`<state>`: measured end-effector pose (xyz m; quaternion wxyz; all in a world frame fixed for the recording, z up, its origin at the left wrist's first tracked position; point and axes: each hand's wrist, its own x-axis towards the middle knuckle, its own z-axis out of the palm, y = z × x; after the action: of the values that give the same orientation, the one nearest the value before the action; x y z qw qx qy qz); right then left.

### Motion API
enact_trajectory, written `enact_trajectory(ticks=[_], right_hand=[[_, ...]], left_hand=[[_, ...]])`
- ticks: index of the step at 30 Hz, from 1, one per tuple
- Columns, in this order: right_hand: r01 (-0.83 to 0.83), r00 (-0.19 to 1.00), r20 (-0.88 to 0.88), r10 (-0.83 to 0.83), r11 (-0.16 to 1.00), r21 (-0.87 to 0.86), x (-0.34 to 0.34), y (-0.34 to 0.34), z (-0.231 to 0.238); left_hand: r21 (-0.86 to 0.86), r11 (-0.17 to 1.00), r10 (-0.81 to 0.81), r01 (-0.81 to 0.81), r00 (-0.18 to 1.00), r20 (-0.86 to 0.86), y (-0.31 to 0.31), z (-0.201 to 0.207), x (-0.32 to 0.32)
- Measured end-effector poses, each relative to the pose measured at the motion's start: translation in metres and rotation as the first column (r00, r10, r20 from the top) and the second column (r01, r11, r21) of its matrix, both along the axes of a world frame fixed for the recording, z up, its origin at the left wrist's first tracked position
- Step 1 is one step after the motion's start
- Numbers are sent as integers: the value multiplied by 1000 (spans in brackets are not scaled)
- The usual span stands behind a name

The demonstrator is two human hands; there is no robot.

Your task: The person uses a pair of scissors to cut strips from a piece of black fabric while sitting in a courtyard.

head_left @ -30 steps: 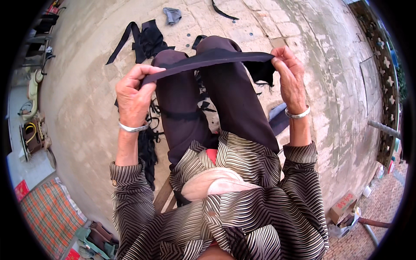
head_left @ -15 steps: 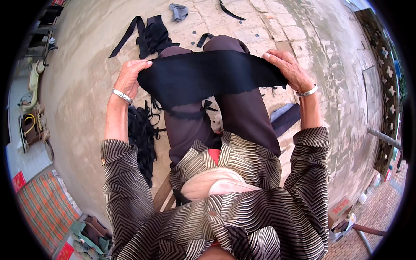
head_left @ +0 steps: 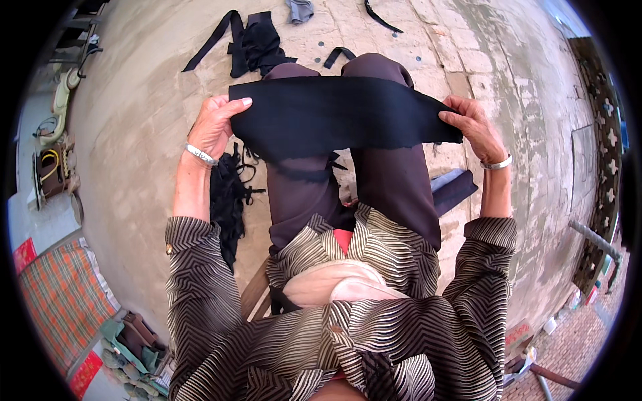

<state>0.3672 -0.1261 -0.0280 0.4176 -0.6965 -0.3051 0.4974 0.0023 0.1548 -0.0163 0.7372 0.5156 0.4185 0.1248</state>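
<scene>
A wide piece of black cloth (head_left: pixel 334 113) is stretched out flat above my knees, its lower edge ragged. My left hand (head_left: pixel 217 123) pinches its left end, thumb on top. At the opposite end my right hand (head_left: pixel 473 127) grips the narrower corner between thumb and fingers. Dark trousers (head_left: pixel 394 180) cover my legs beneath the cloth. Beside my left leg lies a heap of black cloth strips (head_left: pixel 227 200). On the ground to my right rests a folded dark and grey-blue cloth (head_left: pixel 456 190).
Further black cloth pieces (head_left: pixel 257 43) lie on the ground ahead, near a grey cloth scrap (head_left: pixel 299 10) and a curved black strip (head_left: pixel 382 19). A checked orange cloth (head_left: pixel 67 301) is at far left. Along the right runs a wall with cross-shaped openings (head_left: pixel 605 137).
The whole view has shifted slightly. The cloth's left end now stands squarer and flatter, and my left thumb lies across its face. My right fingers have changed their hold on the corner.
</scene>
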Motion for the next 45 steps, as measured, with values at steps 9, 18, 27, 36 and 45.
enact_trajectory(ticks=[9, 18, 27, 36, 45], right_hand=[[69, 998, 6, -69, 997, -19, -1, -18, 17], [386, 914, 66, -400, 909, 159, 10, -41, 83], [449, 869, 136, -475, 874, 184, 32, -55, 102], [77, 987, 128, -95, 987, 139, -78, 47, 135], [-406, 901, 217, 375, 906, 121, -132, 139, 79]], left_hand=[[83, 996, 10, -17, 997, 83, -12, -11, -13], [-74, 997, 53, -37, 972, 227, -20, 13, 7], [-15, 997, -75, 79, 980, 183, -38, -14, 40], [69, 994, -98, 89, 985, 141, -38, -12, 35], [12, 995, -103, 103, 980, 167, -35, -10, 38]])
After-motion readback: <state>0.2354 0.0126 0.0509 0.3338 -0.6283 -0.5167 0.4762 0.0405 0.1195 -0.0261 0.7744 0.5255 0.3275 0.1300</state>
